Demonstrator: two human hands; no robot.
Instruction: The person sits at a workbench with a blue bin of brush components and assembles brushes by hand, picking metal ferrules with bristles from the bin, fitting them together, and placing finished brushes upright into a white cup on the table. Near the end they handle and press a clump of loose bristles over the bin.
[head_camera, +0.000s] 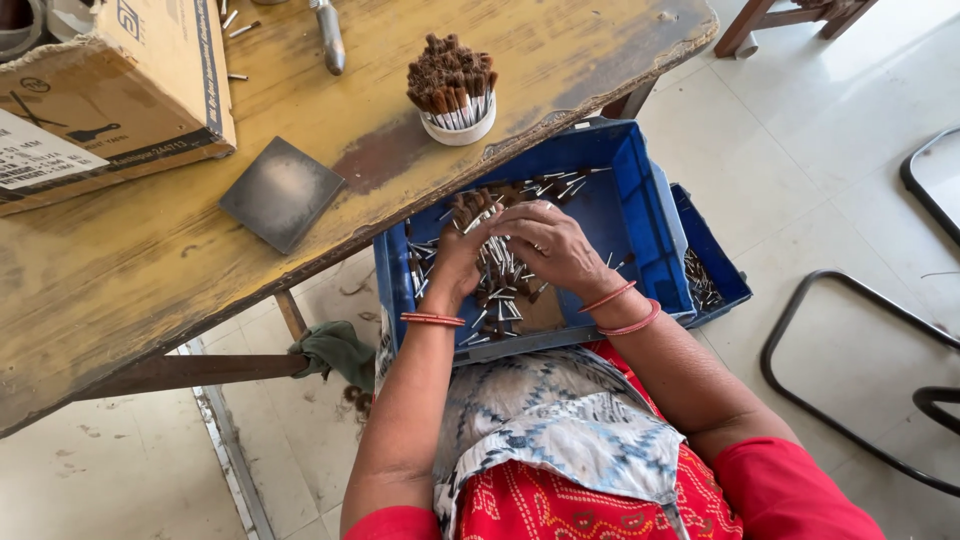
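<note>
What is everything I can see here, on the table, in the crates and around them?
Wooden table: one, worn yellow, upper left.
Cardboard box: one, brown, table's left end.
Metal plate: one, grey, table edge.
White cup: one, packed with brown-tipped pins.
Blue crate: one, on the lap, holding loose pins.
Second blue crate: one, beneath, to the right.
Green cloth: one, under the table.
Left hand: holds a bunch of pins.
Right hand: rests over the pins.

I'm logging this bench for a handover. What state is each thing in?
Left hand: gripping a bunch of brown-tipped pins.
Right hand: spread over the loose pins.
Blue tray: open, partly filled.
White cup: upright, packed with pins.
Cardboard box: on its side.
Metal plate: lying flat.
</note>
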